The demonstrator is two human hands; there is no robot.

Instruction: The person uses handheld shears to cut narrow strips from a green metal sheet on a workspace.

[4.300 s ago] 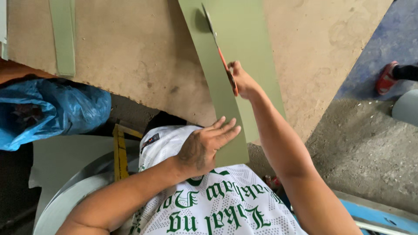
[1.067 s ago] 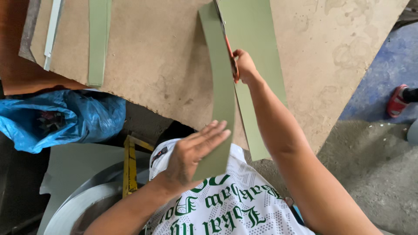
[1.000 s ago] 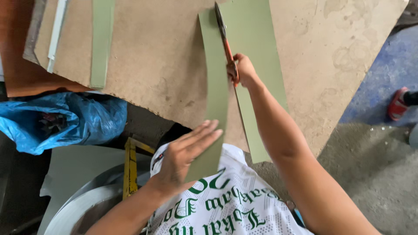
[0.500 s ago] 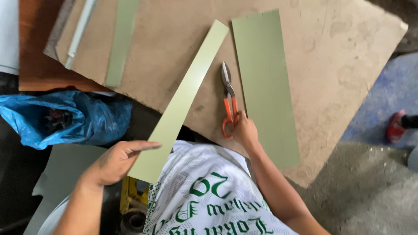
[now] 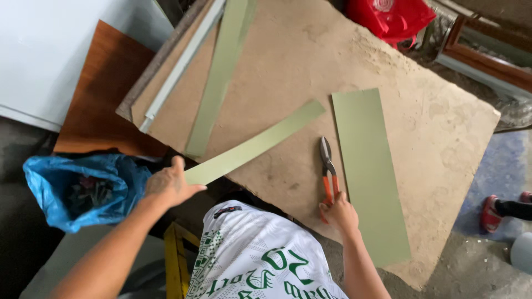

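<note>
A brown board point(image 5: 310, 61) serves as the work surface. My left hand point(image 5: 169, 185) grips the near end of a narrow green strip point(image 5: 255, 144) that lies slantwise across the board. My right hand point(image 5: 339, 213) rests on the orange handles of metal snips point(image 5: 328, 169), which lie flat on the board with the blades pointing away. Just right of the snips lies a wide green sheet point(image 5: 368, 166), flat and apart from the strip.
Another long green strip point(image 5: 219, 77) and a pale metal profile point(image 5: 180, 63) lie at the board's left. A blue bag point(image 5: 83, 188) of scraps sits lower left, a red bag point(image 5: 390, 14) at the top, a yellow frame point(image 5: 176, 260) below. Someone's red-shod foot point(image 5: 493, 213) stands at right.
The cut has ended: the strip has come free from the sheet. My left hand swung it out to the left, and my right hand laid the snips down on the board.
</note>
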